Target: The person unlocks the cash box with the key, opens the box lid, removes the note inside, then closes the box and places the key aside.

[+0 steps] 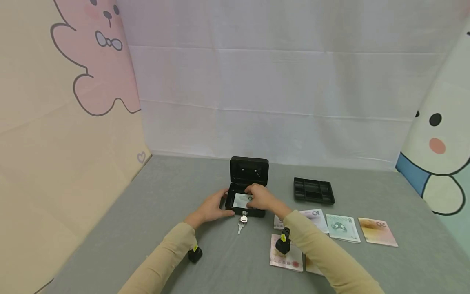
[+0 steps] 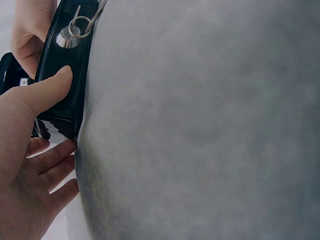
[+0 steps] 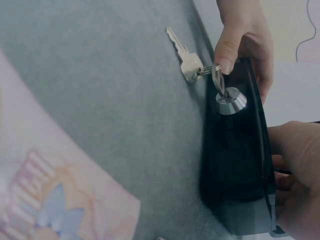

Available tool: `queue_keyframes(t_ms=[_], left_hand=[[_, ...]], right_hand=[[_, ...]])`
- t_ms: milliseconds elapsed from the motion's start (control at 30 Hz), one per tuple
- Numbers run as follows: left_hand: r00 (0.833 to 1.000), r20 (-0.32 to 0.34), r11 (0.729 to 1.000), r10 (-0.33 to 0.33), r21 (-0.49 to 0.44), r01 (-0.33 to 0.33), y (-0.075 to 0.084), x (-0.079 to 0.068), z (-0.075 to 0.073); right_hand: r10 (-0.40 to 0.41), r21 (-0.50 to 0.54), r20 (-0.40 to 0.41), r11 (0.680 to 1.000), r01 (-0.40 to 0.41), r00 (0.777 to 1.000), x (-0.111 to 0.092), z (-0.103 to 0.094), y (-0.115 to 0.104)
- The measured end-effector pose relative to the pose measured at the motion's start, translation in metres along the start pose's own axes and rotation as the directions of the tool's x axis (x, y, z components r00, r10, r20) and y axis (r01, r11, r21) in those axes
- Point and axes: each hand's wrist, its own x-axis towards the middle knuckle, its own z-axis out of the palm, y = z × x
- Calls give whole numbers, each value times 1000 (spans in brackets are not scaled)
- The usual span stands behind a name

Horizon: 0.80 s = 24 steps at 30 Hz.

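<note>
A small black cash box (image 1: 249,170) stands on the grey table with its lid raised. At its left front corner my left hand (image 1: 210,208) grips it, the thumb on the front face and the fingers by the left side. A greenish banknote (image 1: 240,200) lies flat inside the box. My right hand (image 1: 262,197) reaches in over the right side and holds the note's right end between thumb and fingers; its fingertips are partly hidden. In the right wrist view a key with a ring (image 3: 191,67) hangs from the silver lock (image 3: 231,101) on the front.
A black compartment tray (image 1: 313,191) lies right of the box. Purple ten notes (image 1: 316,219), green notes (image 1: 343,228) and orange-brown twenty notes (image 1: 378,232) lie at the right. Pink-red notes (image 1: 290,261) lie nearer, partly under the right forearm. A white cloth wall (image 1: 275,102) stands behind.
</note>
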Motion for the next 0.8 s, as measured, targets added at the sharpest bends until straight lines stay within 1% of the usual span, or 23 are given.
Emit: queue_keyframes(t_ms=[133, 200, 267, 467, 667, 800], left_hand=[[1000, 0, 1000, 6, -1, -6, 0, 0, 0], [1000, 5, 1000, -1, -2, 1, 0, 0, 0], [1000, 8, 1000, -7, -6, 7, 1, -1, 0], [1000, 18, 1000, -18, -14, 19, 2, -1, -2], [1000, 16, 999, -20, -40, 21, 4, -1, -3], [1000, 18, 999, -22, -42, 23, 4, -1, -3]], right_hand=[[-4, 32, -49, 999, 5, 999, 0, -1, 1], [-5, 39, -66, 999, 7, 998, 1, -2, 2], [-2, 54, -75, 999, 6, 997, 1, -3, 2], [-3, 141, -82, 990, 15, 997, -1, -6, 4], [-28, 178, -120, 983, 49, 992, -2, -9, 3], [-47, 193, -137, 978, 73, 989, -3, -11, 3]])
